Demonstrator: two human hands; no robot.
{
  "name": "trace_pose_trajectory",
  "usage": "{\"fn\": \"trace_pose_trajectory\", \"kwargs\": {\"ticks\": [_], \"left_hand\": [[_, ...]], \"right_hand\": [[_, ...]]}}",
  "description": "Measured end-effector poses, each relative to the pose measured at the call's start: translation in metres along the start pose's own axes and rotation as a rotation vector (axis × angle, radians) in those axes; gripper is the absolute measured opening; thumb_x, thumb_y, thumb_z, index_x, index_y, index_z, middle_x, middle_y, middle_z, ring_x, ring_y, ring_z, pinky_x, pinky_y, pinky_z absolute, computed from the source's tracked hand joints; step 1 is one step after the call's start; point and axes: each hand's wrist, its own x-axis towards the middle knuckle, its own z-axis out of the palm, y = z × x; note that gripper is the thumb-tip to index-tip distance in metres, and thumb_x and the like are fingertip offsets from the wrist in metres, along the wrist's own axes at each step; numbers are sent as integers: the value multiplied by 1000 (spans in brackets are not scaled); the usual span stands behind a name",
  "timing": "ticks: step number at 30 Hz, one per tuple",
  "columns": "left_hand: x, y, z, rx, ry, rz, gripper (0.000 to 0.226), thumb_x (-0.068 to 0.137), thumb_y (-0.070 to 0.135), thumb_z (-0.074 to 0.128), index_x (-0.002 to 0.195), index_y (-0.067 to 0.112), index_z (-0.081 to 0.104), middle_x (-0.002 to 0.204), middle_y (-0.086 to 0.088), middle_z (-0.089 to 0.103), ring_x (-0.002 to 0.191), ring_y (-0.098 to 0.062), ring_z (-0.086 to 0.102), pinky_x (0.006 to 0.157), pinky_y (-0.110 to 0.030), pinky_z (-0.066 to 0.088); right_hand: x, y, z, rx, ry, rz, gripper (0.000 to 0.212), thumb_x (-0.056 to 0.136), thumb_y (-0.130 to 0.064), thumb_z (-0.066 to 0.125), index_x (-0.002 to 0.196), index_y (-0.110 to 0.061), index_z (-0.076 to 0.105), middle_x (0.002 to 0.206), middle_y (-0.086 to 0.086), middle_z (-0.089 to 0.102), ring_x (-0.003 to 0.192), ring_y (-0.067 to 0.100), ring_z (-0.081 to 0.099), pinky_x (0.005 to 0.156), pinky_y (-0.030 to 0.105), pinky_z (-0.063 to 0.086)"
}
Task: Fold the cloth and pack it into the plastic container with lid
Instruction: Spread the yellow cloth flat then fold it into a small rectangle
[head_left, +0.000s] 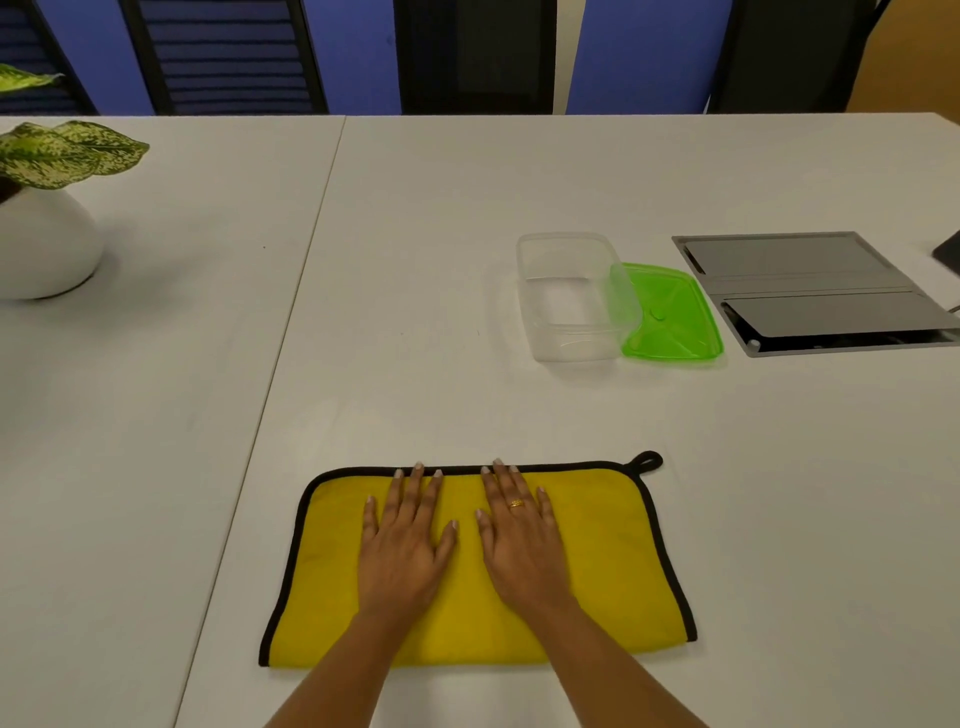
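Note:
A yellow cloth (613, 561) with black trim and a small hanging loop at its far right corner lies flat on the white table, folded into a wide rectangle near the front edge. My left hand (402, 540) and my right hand (522, 535) press flat on its middle, side by side, fingers straight and reaching the far hem. The clear plastic container (569, 296) stands uncovered farther back to the right. Its green lid (670, 314) lies beside it on the right, tucked partly under the container's edge.
A grey cable hatch (810, 291) is set into the table right of the lid. A white pot with a leafy plant (47, 208) stands at the far left. Dark chairs line the table's far edge.

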Motion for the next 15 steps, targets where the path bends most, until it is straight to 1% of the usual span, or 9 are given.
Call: {"fn": "trace_pose_trajectory", "kwargs": {"ticks": [1, 3, 5, 7, 8, 10, 12, 14, 15], "left_hand": [[-2, -8, 0, -8, 9, -22, 70, 89, 61, 3, 143, 25, 30, 150, 1, 36, 139, -14, 17, 111, -38, 6], [-8, -25, -1, -29, 39, -53, 80, 82, 69, -5, 146, 27, 17, 155, 4, 19, 145, -14, 8, 114, -39, 1], [-14, -40, -4, -64, 52, -85, 87, 75, 74, -13, 146, 29, 6, 156, 7, 5, 145, -14, 0, 117, -40, -1], [-19, -52, -9, -73, 50, -122, 89, 72, 76, -17, 145, 28, 1, 157, 7, 2, 145, -13, -2, 118, -41, 0], [-22, -57, -11, -76, 45, -141, 91, 70, 77, -18, 145, 28, -1, 157, 7, 2, 144, -11, -3, 118, -42, 0], [-27, -64, -16, -90, 42, -168, 95, 66, 78, -21, 143, 25, -4, 157, 8, 1, 143, -9, -3, 118, -43, 0], [-28, -66, -19, -94, 36, -173, 99, 63, 79, -24, 142, 23, -7, 157, 7, 1, 143, -9, -5, 118, -42, -3], [-26, -63, -20, -88, 46, -170, 101, 62, 77, -28, 142, 21, -6, 158, 4, 1, 142, -9, -7, 117, -40, -8], [-26, -59, -19, -88, 58, -174, 102, 63, 76, -28, 144, 19, -2, 158, 1, 4, 143, -10, -6, 116, -38, -9]], "right_hand": [[1, 8, -1, -13, 6, 11, 62, 95, -46, 0, 140, -21, 34, 146, -4, 42, 138, 9, 21, 111, 31, 7], [0, 28, -1, -22, 48, 11, 75, 87, -55, -14, 146, -23, 19, 154, -5, 24, 143, 8, 5, 114, 31, 0], [-4, 49, -7, -1, 39, 43, 85, 77, -59, -25, 147, -24, 7, 157, -7, 10, 139, 4, -5, 116, 32, -5], [-7, 69, -16, -22, 69, 89, 88, 76, -61, -27, 147, -23, 9, 157, -5, 12, 140, 5, -2, 114, 33, 0], [-9, 78, -19, -34, 89, 110, 88, 77, -62, -25, 147, -21, 12, 156, -4, 15, 142, 8, 3, 114, 34, 3], [-13, 91, -27, -49, 107, 149, 83, 83, -62, -14, 146, -18, 18, 155, -1, 21, 143, 14, 16, 116, 38, 10], [-14, 99, -30, -56, 82, 176, 78, 84, -57, -7, 146, -16, 18, 155, 1, 22, 144, 17, 18, 116, 42, 12], [-11, 99, -30, -57, 97, 195, 88, 83, -60, -17, 145, -12, 22, 154, 5, 24, 143, 20, 21, 116, 45, 13], [-12, 95, -30, -64, 112, 216, 93, 82, -59, -22, 144, -10, 25, 153, 8, 27, 142, 23, 25, 115, 47, 15]]}}
